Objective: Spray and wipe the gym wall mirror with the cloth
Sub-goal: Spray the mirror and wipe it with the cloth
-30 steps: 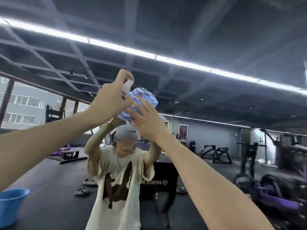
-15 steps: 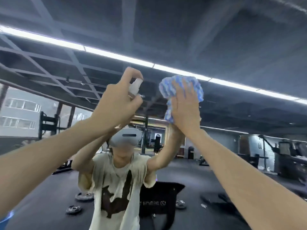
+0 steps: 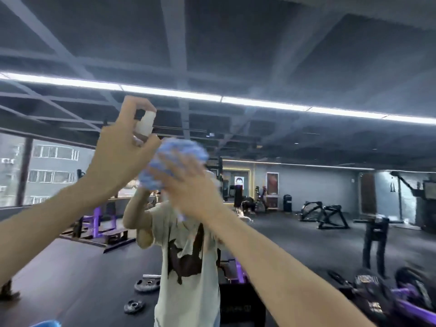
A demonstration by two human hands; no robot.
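The wall mirror [image 3: 306, 55] fills the view and reflects the gym and a person in a cream T-shirt. My left hand [image 3: 120, 152] is raised and grips a small white spray bottle [image 3: 145, 123], with a finger curled over its top. Just right of it, my right hand [image 3: 188, 185] presses a blue and white cloth [image 3: 181, 149] flat against the glass with spread fingers. The cloth is motion-blurred. It covers the reflected head.
The reflection shows a dark gym floor with weight plates [image 3: 147, 283], purple benches [image 3: 99, 220], black machines [image 3: 323, 213] and a window at the left. A blue bucket rim [image 3: 47, 324] peeks in at the bottom left edge.
My right hand has swept the cloth down and to the left across the mirror, back beside the spray bottle. My left hand keeps the bottle raised in about the same place.
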